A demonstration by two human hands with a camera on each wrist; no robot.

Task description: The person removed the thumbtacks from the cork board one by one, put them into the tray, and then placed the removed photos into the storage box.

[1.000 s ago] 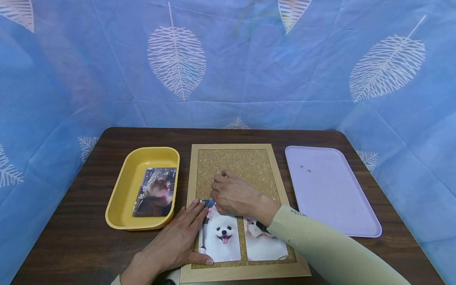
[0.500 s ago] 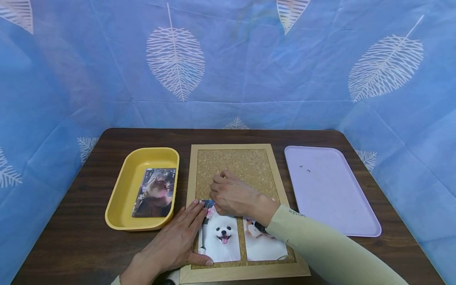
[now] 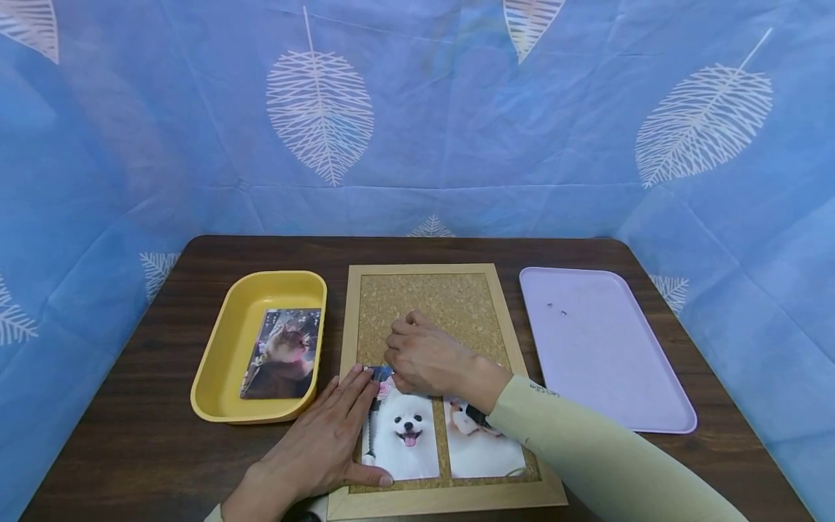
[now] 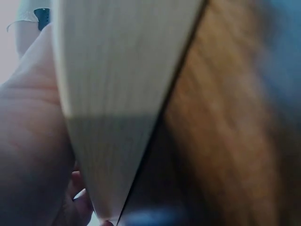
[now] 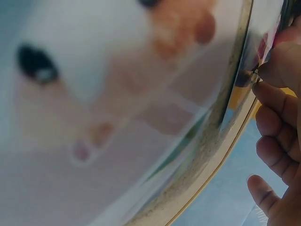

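Note:
A wood-framed cork board [image 3: 433, 297] lies on the table under both hands. Along its lower half are two photos side by side: one of a smiling white dog [image 3: 407, 442], the other of a white-and-orange animal [image 3: 483, 453], partly covered by the right forearm. My left hand [image 3: 313, 438] rests with straight fingers over the board's left edge, fingertips and thumb on the dog photo's side. At the top of that photo my right hand [image 3: 430, 359] has curled fingers; in the right wrist view, thumb and forefinger pinch a small thin pin [image 5: 255, 73] against the photo, its head hidden between them.
To the left stands a yellow tray [image 3: 212, 362] holding a cat photo [image 3: 282, 355]. A lilac tray [image 3: 613, 355] lies on the right, bearing two tiny pins [image 3: 557, 309] near its far left corner. Behind the dark wood table [image 3: 130, 435] hangs a blue leaf-patterned cloth [image 3: 457, 116].
Both hands keep their places on the board and the photos lie as before. The whole head view has shifted very slightly.

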